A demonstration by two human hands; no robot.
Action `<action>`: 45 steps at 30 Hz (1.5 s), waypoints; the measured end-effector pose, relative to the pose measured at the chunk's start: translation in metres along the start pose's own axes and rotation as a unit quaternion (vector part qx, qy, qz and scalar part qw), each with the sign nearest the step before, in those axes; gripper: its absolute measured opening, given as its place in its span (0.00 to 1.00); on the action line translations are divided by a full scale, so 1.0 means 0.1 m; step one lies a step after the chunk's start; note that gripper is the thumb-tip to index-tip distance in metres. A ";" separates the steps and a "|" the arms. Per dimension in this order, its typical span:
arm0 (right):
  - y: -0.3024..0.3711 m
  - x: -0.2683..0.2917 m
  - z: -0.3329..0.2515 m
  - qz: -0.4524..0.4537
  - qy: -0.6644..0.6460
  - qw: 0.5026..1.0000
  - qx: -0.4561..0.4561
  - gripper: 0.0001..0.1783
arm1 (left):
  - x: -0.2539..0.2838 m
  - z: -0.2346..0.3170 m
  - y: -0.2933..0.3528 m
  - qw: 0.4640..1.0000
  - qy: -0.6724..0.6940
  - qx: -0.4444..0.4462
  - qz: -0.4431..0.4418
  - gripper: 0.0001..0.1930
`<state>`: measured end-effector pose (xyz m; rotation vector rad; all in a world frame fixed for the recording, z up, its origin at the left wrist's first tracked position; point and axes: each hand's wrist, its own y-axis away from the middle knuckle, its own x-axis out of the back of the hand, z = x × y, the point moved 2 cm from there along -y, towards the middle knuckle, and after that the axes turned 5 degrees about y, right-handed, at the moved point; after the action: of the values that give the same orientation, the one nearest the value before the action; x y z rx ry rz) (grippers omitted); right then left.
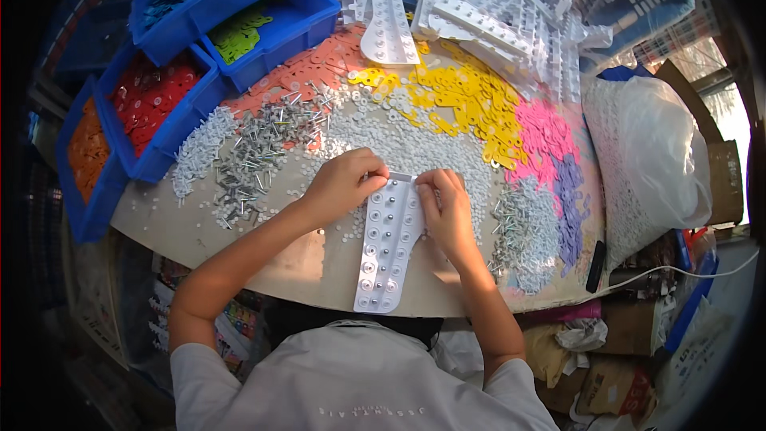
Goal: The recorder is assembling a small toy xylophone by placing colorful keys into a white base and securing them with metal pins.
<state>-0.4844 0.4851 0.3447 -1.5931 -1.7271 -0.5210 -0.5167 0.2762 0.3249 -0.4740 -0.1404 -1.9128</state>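
Note:
A long white plastic holder (381, 251) lies at the near edge of the table in front of me. It carries rows of round white fittings along both sides and a middle row of metal studs. My left hand (345, 181) is closed, thumb and fingers pinched at the far left corner of the holder. Curled fingers of my right hand (448, 211) grip the far right corner. Whether a small part is also between the fingertips of either hand is hidden. Just beyond both hands spreads a layer of small white plastic rings (383, 132).
Metal pins (259, 152) lie left of the rings. Farther out are salmon (299, 72), yellow (471, 92), pink (546, 136) and purple pieces (569, 207). Blue bins (275, 36) stand back left, stacked white holders (479, 16) at the back, a filled plastic bag (638, 152) at right.

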 end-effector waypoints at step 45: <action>0.10 -0.18 -0.02 0.119 0.202 0.965 0.120 0.09 | 0.47 -0.29 -0.54 0.967 -0.211 -0.054 0.136 0.07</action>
<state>-0.4749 0.4730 0.3307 -1.3830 -1.2252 -0.4601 -0.5884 0.2475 0.3233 -0.9241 -0.2350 -1.5351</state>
